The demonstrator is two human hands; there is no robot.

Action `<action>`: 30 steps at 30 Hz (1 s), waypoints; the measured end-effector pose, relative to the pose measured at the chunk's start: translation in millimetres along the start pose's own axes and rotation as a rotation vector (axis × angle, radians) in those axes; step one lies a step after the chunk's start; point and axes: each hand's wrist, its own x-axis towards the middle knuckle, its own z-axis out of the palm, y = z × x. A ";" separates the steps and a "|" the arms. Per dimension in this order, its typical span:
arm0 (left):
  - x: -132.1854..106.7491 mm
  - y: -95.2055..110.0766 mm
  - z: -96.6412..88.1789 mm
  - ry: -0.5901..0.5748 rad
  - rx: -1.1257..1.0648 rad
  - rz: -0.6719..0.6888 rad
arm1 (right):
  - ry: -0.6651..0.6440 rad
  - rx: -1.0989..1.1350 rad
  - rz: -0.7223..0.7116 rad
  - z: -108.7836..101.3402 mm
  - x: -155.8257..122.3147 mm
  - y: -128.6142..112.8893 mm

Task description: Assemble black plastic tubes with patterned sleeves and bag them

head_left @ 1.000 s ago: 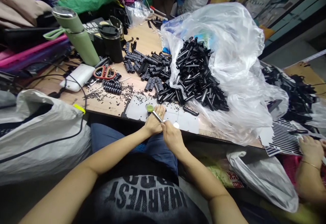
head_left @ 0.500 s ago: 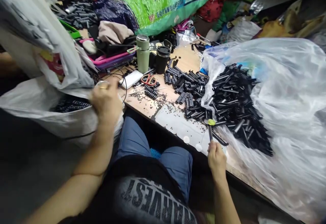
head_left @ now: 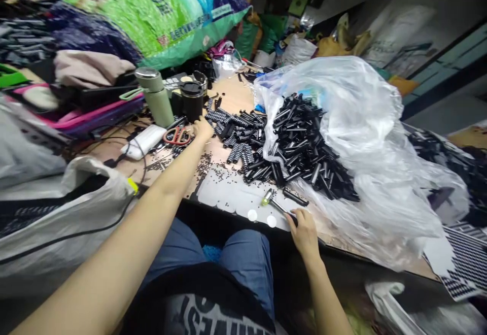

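In my right hand [head_left: 304,228], fingers closed around the handle, is a small hammer [head_left: 268,197] with a yellow-green face. Its head rests over the white sheet [head_left: 224,193] at the table's front edge. A single black plastic piece [head_left: 296,197] lies just beyond the handle. My left hand [head_left: 203,129] reaches across the table, between the orange-handled scissors [head_left: 177,135] and a pile of black ridged cylinders [head_left: 239,137]. Its fingers are mostly hidden, so any grip is unclear. A black cup [head_left: 192,101] stands just behind it.
A clear plastic bag [head_left: 365,116] spills many black plastic parts [head_left: 304,147] on the right. A green flask [head_left: 155,96] and a white power bank [head_left: 143,141] are at left. White sacks [head_left: 87,223] sit beside my left arm. Tiny dark bits dot the table.
My left hand has gone from above the white sack to the table beside the cup. The hammer has tilted down leftward in my right hand. My view has turned right.
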 end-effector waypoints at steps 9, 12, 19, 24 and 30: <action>65.4 -36.5 -4.1 -0.376 0.464 0.429 | 0.081 0.213 0.014 -1.2 37.5 -4.7; 72.3 -43.9 -0.8 -0.430 0.474 0.526 | 0.080 0.245 -0.010 5.2 50.0 -14.3; 29.5 -47.4 -10.4 -0.202 0.184 0.672 | 0.038 0.290 -0.008 13.2 52.1 -28.0; -61.0 -41.5 -34.0 -0.043 -0.129 0.914 | 0.024 0.329 -0.033 13.5 51.5 -41.1; -136.7 -46.8 -42.4 -0.058 -0.238 1.072 | -0.005 0.418 -0.071 9.4 59.6 -66.7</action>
